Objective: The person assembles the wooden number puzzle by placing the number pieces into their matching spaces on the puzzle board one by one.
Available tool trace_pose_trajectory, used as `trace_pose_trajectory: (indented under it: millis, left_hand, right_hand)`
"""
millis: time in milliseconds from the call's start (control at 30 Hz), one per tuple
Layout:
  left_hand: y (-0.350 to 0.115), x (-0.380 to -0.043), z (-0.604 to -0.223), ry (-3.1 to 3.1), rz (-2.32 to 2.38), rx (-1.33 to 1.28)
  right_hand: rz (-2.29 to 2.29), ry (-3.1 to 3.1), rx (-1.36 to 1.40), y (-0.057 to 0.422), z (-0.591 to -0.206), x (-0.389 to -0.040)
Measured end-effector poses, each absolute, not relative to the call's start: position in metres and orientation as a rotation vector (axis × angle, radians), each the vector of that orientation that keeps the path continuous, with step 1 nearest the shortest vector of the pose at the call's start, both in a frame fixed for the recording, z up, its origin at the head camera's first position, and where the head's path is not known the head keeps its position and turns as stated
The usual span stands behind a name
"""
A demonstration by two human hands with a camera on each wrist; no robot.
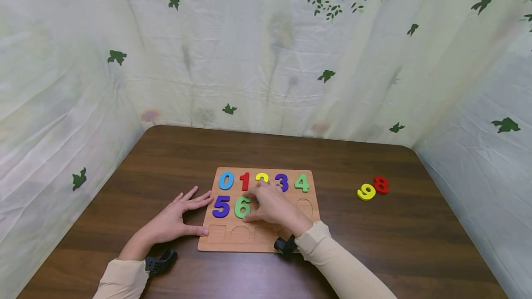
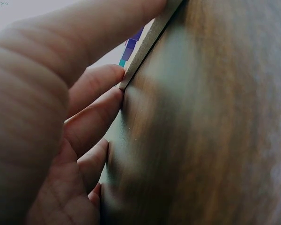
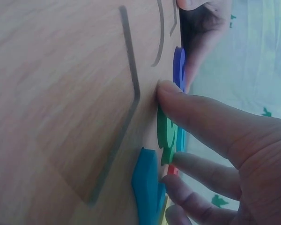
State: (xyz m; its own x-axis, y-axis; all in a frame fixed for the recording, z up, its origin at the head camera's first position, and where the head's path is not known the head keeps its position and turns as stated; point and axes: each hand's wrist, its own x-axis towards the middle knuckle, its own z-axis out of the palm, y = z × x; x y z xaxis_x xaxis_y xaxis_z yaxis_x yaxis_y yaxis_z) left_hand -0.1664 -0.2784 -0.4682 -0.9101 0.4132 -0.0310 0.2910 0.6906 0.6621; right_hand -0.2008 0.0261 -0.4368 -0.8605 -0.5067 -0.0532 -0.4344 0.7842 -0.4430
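A wooden number board [image 1: 266, 243] lies flat on the table. My left hand [image 1: 176, 218] has its fingers spread, with thumb and fingertips on the board's left edge. Over the middle of the board, my right hand [image 1: 272, 204] pinches a green number 6 [image 1: 242, 207], thumb at its lower end and a finger at its upper end. Beside the 6 is a blue piece [image 3: 146, 187], mostly hidden by the right hand in the head view. A purple number 5 [image 1: 221, 206] sits left of the 6.
The board's top row holds a blue 0 [image 1: 226, 181], red 1 [image 1: 244, 181], partly covered yellow 2 [image 1: 262, 177], purple 3 [image 1: 282, 182] and green 4 [image 1: 302, 183]. A yellow 9 [image 1: 366, 192] and red 8 [image 1: 381, 185] lie on the table [image 1: 374, 243] to the right.
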Motion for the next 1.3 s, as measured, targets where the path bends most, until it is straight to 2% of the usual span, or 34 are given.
trace_pose_trajectory:
  millis: [600,867,1300]
  left_hand:
    - [-0.278,-0.166,-0.464,2.717,1.042,0.595]
    - [-0.278,-0.167,-0.464,2.718,1.033,0.610]
    - [-0.278,-0.167,-0.468,2.719,1.028,0.613]
  right_hand:
    - [-0.784,2.782,-0.648,0.063,-0.424,-0.212]
    - [-0.862,2.789,-0.489,0.103,-0.416,-0.224]
    - [-0.903,2.892,-0.289,0.195,-0.413,-0.237]
